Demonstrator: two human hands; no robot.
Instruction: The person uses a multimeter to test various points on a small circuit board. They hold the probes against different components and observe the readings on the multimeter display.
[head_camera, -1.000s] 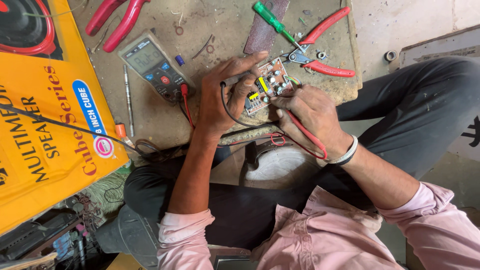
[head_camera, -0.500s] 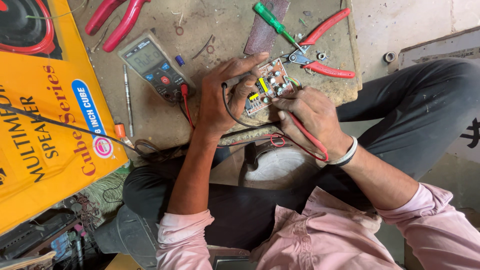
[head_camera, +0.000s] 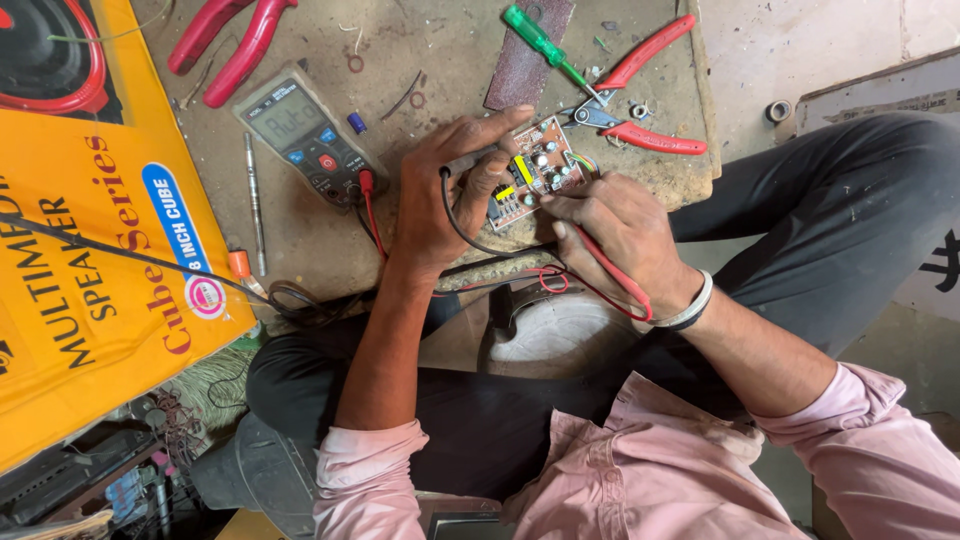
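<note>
the left hand (head_camera: 440, 195) has its grip clamped on the small brown circuit board studded with yellow and silver parts (head_camera: 535, 172), thumb under one edge and fingers over the far edge, so the board sits tilted up off the dusty stone worktop (head_camera: 440, 60) with its component face open to view. a black probe lead (head_camera: 455, 222) loops across that palm, seemingly pinched by the same fingers so its tip can rest on the board. the right hand (head_camera: 615, 228) closes its grip together around a red probe (head_camera: 600, 265), held like a pen with the point down at the board's near edge; a pale bangle (head_camera: 690, 305) rings that wrist. both leads run back to the grey multimeter with a red dial button (head_camera: 310, 135), which lies face up just left of the hands where its screen can be read. beyond the board lie red-handled pliers (head_camera: 640, 100) and a green-handled screwdriver (head_camera: 545, 42), near at hand; a second red-handled tool (head_camera: 235, 40) lies at the far left, and a yellow cardboard box (head_camera: 90, 280) leans alongside.

the probe tips themselves are hidden by fingers, so i cannot tell which points they touch. the meter's reading is too small to make out, and the second red-handled tool is cut off by the frame.
</note>
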